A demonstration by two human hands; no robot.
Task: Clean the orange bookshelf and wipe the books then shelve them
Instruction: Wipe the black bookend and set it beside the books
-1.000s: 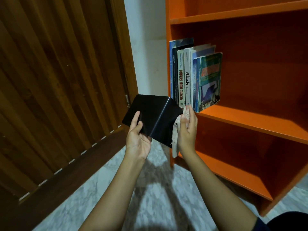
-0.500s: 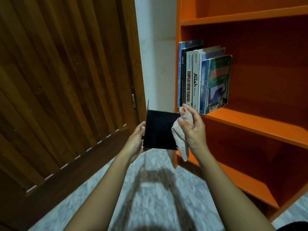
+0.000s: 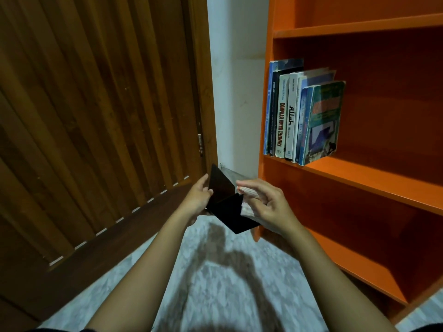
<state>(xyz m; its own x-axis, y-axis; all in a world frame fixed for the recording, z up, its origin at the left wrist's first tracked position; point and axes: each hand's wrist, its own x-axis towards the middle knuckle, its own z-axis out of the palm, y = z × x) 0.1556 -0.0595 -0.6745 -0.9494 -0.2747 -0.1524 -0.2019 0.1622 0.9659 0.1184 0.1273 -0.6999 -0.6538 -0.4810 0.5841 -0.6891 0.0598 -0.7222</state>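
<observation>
Here, far L: wooden door, slatted, not involved. Marble-look floor below, arms' shadow on it.

L hand is closed on the L edge of a black folded item, which looks like a bookend or thin cover; which one can't be told. It is held up in mid-air, clear of the floor, just L of the shelf's side panel, w/ the bend facing the camera so both faces are exposed for wiping (judged).

R hand is set against the item's R edge, fingers curled loosely around a pale cloth bunched betw. palm and black surface. The cloth is pinched, not spread, prob. so an edge can be rubbed.

Further R: orange bookshelf. A row of books is stood upright on the middle shelf, packed against the L wall, the outermost leaning slightly. The rest of that shelf and the lower shelves are bare.

Step judged: wiping in hand; shelving of this piece not yet done.
</observation>
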